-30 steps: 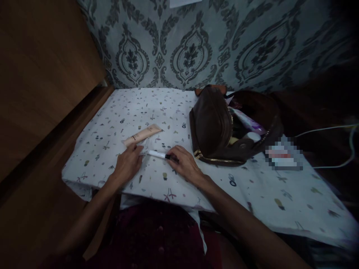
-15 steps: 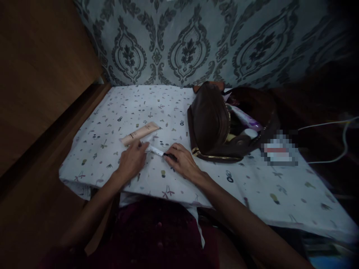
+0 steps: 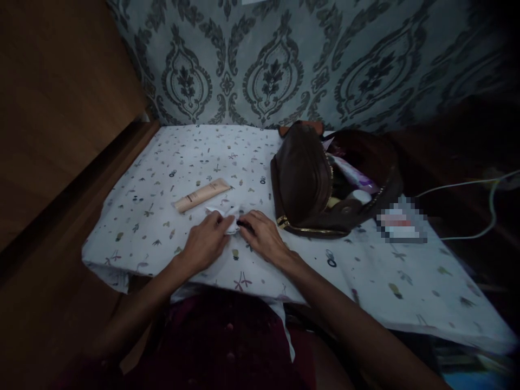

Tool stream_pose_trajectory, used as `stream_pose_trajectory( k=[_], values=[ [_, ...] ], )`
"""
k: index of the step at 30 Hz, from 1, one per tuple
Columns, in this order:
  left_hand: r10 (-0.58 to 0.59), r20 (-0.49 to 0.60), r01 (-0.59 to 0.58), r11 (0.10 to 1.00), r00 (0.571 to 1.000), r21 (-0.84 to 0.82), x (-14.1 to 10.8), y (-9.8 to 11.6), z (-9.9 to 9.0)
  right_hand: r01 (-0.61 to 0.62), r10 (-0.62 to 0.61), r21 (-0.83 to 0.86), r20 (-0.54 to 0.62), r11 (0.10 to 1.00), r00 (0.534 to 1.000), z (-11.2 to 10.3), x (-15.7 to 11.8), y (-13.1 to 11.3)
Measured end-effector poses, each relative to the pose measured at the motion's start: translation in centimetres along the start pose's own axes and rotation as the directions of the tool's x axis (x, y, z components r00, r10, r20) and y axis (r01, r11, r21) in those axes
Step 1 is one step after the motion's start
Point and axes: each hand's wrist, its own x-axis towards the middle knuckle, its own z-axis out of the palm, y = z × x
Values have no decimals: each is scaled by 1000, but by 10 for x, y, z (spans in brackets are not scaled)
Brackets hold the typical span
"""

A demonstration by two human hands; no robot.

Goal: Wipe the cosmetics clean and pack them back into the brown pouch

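Observation:
My left hand (image 3: 208,241) pinches a bunched white tissue (image 3: 232,228) just above the tablecloth, wrapped around a slim tube. The tube's white body is mostly hidden by the tissue and fingers. My right hand (image 3: 263,234) is closed on the tube's black end (image 3: 242,222), its fingers curled round it. Both hands are close together, fingertips nearly touching. Beyond my left hand lies a beige squeeze tube (image 3: 203,195) with small print, flat on the cloth and untouched.
A brown zip bag (image 3: 303,173) stands open at the right, with a purple-white packet (image 3: 353,174) and a white lid (image 3: 361,196) inside. A blurred-out item (image 3: 402,221) lies beside it. The table wears a printed white cloth (image 3: 195,146); a white cable (image 3: 491,216) hangs at the right.
My left hand has moved right along the slim tube toward my right hand, and the tissue now covers the white body that showed before. My right hand has barely moved.

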Motion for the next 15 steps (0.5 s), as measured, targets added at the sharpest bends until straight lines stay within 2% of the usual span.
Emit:
stream_pose_trajectory(
  k=[2, 5, 11, 15],
  values=[
    [-2, 40, 0, 998, 999, 56, 4, 6, -1, 5, -5, -3, 2, 1000, 1000, -1, 0, 0],
    [-61, 55, 54, 991, 997, 124, 11, -2, -4, -2, 2, -4, 9, 1000, 1000, -1, 1, 1],
    [-122, -48, 128, 981, 991, 143, 15, -38, -12, -34, 34, -9, 11, 999, 999, 0, 2, 3],
    [-168, -72, 176, 977, 983, 121, 12, -46, -14, -59, 60, -14, 29, 998, 998, 0, 2, 2]
  ],
)
